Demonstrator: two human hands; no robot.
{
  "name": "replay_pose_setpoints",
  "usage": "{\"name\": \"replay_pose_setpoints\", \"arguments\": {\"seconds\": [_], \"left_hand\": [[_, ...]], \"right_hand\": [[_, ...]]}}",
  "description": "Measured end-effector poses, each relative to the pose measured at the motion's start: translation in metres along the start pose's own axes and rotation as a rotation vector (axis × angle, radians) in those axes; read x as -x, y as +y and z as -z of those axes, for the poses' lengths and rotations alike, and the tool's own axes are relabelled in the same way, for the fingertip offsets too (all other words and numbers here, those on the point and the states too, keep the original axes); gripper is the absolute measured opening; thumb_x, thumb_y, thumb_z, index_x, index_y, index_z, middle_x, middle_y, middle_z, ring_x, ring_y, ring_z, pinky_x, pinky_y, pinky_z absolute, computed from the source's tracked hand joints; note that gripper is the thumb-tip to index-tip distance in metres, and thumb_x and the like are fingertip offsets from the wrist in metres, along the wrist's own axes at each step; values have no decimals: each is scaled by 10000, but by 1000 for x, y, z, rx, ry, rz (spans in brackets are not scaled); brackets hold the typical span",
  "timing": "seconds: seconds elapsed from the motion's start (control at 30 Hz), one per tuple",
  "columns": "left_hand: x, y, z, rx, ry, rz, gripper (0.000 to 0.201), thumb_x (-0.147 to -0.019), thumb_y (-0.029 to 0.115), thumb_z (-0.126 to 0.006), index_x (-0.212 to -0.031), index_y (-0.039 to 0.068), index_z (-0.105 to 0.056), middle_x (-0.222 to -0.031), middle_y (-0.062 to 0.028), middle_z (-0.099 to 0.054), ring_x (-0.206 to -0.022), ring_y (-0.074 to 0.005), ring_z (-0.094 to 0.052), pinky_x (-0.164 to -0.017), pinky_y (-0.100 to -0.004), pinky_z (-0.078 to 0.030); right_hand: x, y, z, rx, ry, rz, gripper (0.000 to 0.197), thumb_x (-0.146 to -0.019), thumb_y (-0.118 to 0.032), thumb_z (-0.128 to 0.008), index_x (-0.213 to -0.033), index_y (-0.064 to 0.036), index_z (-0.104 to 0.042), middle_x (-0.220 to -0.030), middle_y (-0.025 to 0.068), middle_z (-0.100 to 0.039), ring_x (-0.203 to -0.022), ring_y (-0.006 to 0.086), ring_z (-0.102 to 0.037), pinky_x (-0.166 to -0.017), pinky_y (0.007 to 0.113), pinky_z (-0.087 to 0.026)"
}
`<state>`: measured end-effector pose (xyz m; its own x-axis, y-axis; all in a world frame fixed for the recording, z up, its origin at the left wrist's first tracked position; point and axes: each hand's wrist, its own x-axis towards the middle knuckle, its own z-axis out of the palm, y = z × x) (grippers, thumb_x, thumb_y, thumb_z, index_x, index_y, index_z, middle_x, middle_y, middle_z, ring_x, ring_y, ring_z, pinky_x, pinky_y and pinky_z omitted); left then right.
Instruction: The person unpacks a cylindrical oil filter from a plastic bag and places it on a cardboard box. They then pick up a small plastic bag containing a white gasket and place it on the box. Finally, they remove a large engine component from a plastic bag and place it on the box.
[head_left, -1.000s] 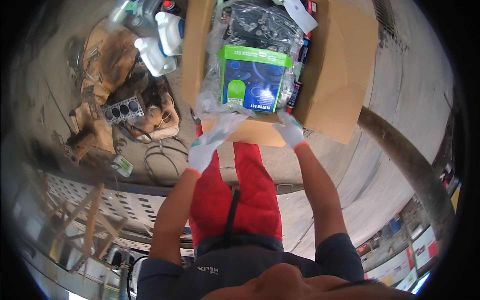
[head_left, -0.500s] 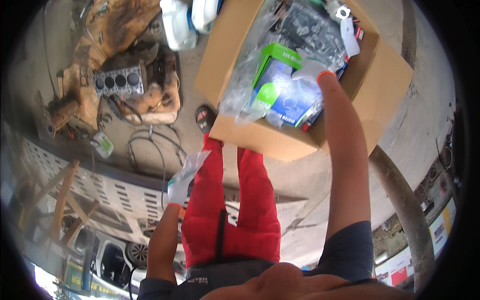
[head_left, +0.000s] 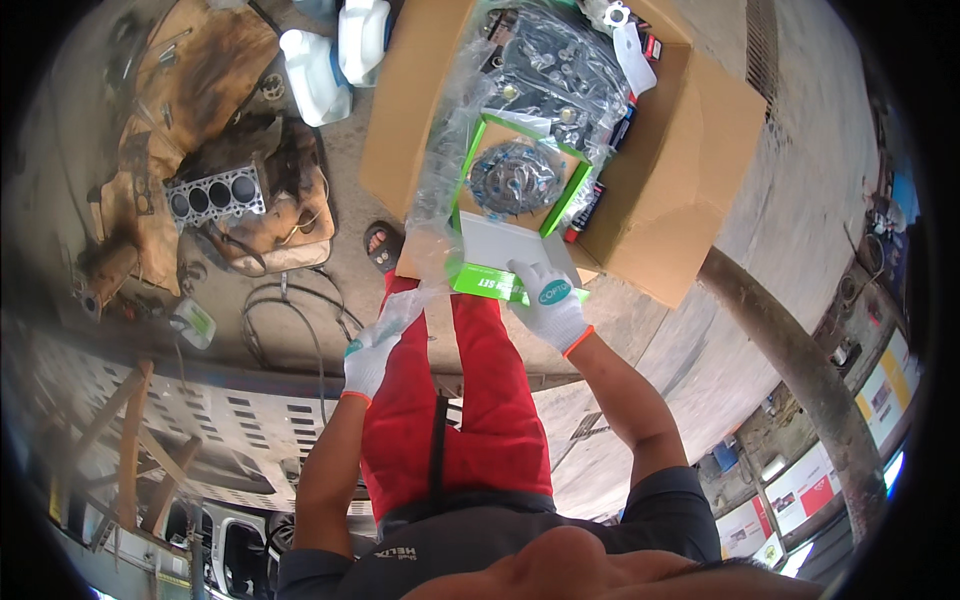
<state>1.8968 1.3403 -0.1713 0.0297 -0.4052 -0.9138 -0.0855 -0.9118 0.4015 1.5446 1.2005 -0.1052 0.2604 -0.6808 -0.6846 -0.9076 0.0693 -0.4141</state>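
My right hand (head_left: pixel 549 304), in a white knit glove with an orange cuff, grips the green-edged lid (head_left: pixel 489 282) of a box. That green box (head_left: pixel 581 184) stands open inside the large cardboard carton (head_left: pixel 632 222), its lid folded toward me. A round, dark clutch disc (head_left: pixel 517 178) under clear plastic lies in it. My gloved left hand (head_left: pixel 368 362), beside my left thigh, is closed on a crumpled clear plastic bag (head_left: pixel 405 305). Behind the green box, dark parts (head_left: pixel 560 75) in clear wrap fill the carton.
On the floor at left are a metal engine block or head gasket part (head_left: pixel 215 195) on stained cardboard (head_left: pixel 165 75), a coiled black cable (head_left: pixel 262 318) and white jugs (head_left: pixel 316 78). A thick pipe (head_left: pixel 790 350) curves along the right.
The green box's lid has swung open toward me, uncovering the clutch disc. My right hand has come from inside the carton back to its near edge. My left hand still holds the bag.
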Motion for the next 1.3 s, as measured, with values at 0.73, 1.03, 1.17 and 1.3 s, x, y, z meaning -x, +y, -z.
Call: {"name": "replay_pose_setpoints", "arguments": {"seconds": [0.73,1.03,1.17,1.3], "left_hand": [[33,60,-130,189,-37,281,346,-941,142,-760,-1275,73,-704,-1077,-20,-715,-966,-134,-662,-843,-263,-518],[28,29,-166,557,143,207,414,-930,68,-754,-1326,-13,-666,-1249,-69,-707,-1074,-163,-682,-940,-297,-546],[50,30,-154,497,80,213,428,-906,34,-769,-1321,-1,-668,-1249,-48,-704,-1076,-144,-677,-919,-288,-549],[73,54,-162,590,140,53,306,-876,-60,-723,-1180,-26,-710,-1098,-75,-746,-969,-175,-715,-861,-307,-559]], "right_hand": [[-13,64,-16,-714,-545,-21,514,-992,-355,-685,-1448,-130,-609,-1434,99,-648,-1307,280,-612,-1131,369,-454],[-159,241,-31,-1209,112,-602,562,-912,-197,-792,-1421,-146,-560,-1168,48,-661,-1019,182,-623,-849,401,-518],[-153,206,-36,-1467,196,-661,527,-904,-98,-782,-1390,-66,-581,-1135,60,-676,-968,209,-640,-832,357,-527],[-154,217,-55,-1401,246,-542,520,-907,-122,-782,-1384,-93,-575,-1105,48,-654,-948,191,-625,-779,360,-524]]}}
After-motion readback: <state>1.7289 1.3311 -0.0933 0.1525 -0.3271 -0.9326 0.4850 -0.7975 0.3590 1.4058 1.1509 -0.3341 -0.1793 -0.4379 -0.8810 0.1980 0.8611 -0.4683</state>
